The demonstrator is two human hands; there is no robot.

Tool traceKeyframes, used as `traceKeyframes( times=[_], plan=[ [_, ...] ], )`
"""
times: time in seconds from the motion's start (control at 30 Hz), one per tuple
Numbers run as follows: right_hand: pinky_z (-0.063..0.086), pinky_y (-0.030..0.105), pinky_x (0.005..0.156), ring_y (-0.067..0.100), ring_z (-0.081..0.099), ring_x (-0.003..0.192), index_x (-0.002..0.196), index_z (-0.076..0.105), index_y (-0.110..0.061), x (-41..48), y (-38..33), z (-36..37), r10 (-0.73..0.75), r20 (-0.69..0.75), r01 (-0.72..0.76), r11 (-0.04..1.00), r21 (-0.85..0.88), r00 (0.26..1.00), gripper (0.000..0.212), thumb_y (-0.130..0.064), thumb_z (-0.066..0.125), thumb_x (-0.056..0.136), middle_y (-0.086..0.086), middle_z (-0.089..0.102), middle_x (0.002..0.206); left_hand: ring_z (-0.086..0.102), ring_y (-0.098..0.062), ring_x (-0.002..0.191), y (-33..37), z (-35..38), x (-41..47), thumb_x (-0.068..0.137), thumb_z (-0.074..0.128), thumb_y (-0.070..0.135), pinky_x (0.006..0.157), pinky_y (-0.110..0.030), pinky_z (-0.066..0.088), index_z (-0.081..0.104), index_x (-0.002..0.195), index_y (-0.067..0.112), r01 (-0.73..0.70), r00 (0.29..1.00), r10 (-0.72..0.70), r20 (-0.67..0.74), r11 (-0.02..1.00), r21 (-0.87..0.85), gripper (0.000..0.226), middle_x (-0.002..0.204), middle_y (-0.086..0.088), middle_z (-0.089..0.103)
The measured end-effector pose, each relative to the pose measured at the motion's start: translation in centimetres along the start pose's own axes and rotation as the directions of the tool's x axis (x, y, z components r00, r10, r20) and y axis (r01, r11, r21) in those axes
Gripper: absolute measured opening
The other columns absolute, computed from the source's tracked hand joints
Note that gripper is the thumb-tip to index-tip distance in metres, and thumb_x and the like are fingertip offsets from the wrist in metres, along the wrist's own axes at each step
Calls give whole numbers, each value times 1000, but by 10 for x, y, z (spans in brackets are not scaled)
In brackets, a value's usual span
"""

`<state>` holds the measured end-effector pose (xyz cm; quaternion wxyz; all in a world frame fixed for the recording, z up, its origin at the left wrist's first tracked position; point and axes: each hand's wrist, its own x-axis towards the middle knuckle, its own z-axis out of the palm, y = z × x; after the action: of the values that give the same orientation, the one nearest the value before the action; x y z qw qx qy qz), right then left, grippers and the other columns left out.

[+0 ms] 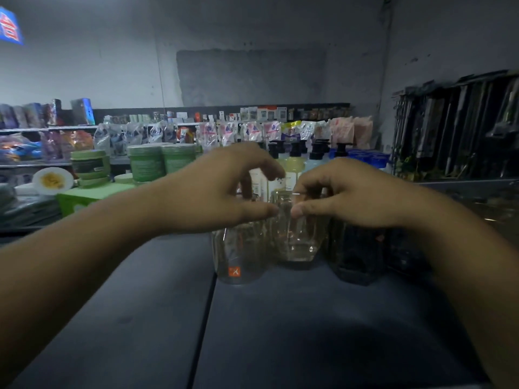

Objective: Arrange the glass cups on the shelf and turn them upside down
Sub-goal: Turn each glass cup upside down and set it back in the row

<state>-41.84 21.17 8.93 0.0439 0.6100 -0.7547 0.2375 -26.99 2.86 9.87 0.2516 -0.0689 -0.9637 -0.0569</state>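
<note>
Dark shelf [280, 332] bears glass cups [295, 234] before pump bottles [295, 155].

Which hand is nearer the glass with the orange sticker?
Left. The left hand hovers directly above the glass with the orange sticker; the right hand is off to its right, over the neighbouring glass.

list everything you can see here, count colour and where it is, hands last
shelf top: one, dark blue-grey, foreground
glass cups: at least three, clear, in a row mid-shelf; leftmost has an orange sticker
pump bottles: several, pale yellow and blue with black pumps, behind the cups
green tubs: several, stacked, left background
refill pouches: a row, mostly white and pink, back shelf
blue lids: a cluster, right of the pumps
dark hanging goods: a rack, right wall; too blurred to identify
left hand: above the leftmost cup, fingers curled
right hand: pinching the middle cup's rim
</note>
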Motion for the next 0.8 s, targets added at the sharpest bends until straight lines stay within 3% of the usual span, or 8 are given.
traceKeyframes(
  times=[0.1, 0.27, 0.33, 0.43, 0.53, 0.63, 0.7, 0.8],
  plan=[
    [47, 29, 67, 3, 64, 74, 86, 75, -31, -4, -2, -7, -61, -123, 66, 997, 38, 990, 5, -34, 74, 90, -10, 72, 81, 64, 0, 77, 14, 5, 16, 77, 81, 51, 61, -13, 41, 65, 117, 32, 9, 999, -8, 42, 1000, -11, 47, 103, 22, 63],
    [55, 32, 72, 4, 66, 76, 89, 75, -28, -7, -6, -8, -80, -230, 105, 990, 98, 970, 8, -31, 80, 83, -9, 72, 81, 54, 6, 51, 20, 5, 23, 76, 82, 44, 49, -10, 35, 70, 80, 25, 34, 998, -30, 51, 996, -87, 24, 59, 28, 60],
    [58, 35, 78, 6, 67, 83, 95, 72, -23, -6, -8, -7, -79, -347, 140, 978, 154, 935, 18, -30, 81, 81, -7, 71, 89, 60, -2, 55, 18, 5, 18, 76, 80, 46, 55, -12, 42, 72, 78, 22, 48, 999, -52, -17, 984, -173, 25, 65, 18, 67],
    [56, 27, 86, 2, 63, 101, 116, 60, -24, -4, -5, -9, 5, -512, 150, 953, 261, 859, 42, -38, 80, 83, -11, 64, 112, 69, -34, 72, 10, 6, 11, 78, 75, 43, 70, -41, 57, 75, 87, 6, 64, 973, -156, -170, 892, -448, 38, 81, -16, 74],
    [55, 39, 95, 5, 66, 108, 132, 55, -29, 2, -1, -3, 147, -328, 0, 914, 407, 933, 62, -61, 72, 82, -10, 66, 123, 69, -30, 76, 3, 13, 7, 85, 70, 28, 76, -35, 61, 73, 96, -4, 35, 942, -258, -215, 712, -701, 34, 90, -26, 73],
    [53, 53, 100, 21, 73, 107, 126, 64, -24, 12, 0, 4, 159, -263, 56, 752, 657, 952, 70, -61, 81, 69, 0, 75, 117, 75, -36, 89, 2, 27, 3, 91, 63, 19, 82, -37, 62, 68, 102, -8, 26, 949, -279, -146, 532, -846, 30, 97, -23, 76],
    [54, 54, 98, 23, 73, 106, 121, 63, -21, 12, 1, -1, 201, -299, 63, 726, 685, 933, 83, -60, 90, 52, 2, 75, 115, 76, -33, 92, 0, 27, -2, 94, 59, 22, 80, -33, 62, 68, 106, -7, 49, 964, -238, -115, 591, -805, 32, 101, -16, 77],
    [57, 48, 94, 15, 73, 102, 123, 57, -26, 4, 2, -15, 199, -268, -33, 855, 517, 943, 96, -61, 94, 42, -3, 74, 113, 73, -7, 79, -12, 15, -10, 93, 54, 36, 65, -16, 54, 75, 103, 11, 74, 947, -228, -228, 841, -536, 34, 93, 6, 79]
  ],
)
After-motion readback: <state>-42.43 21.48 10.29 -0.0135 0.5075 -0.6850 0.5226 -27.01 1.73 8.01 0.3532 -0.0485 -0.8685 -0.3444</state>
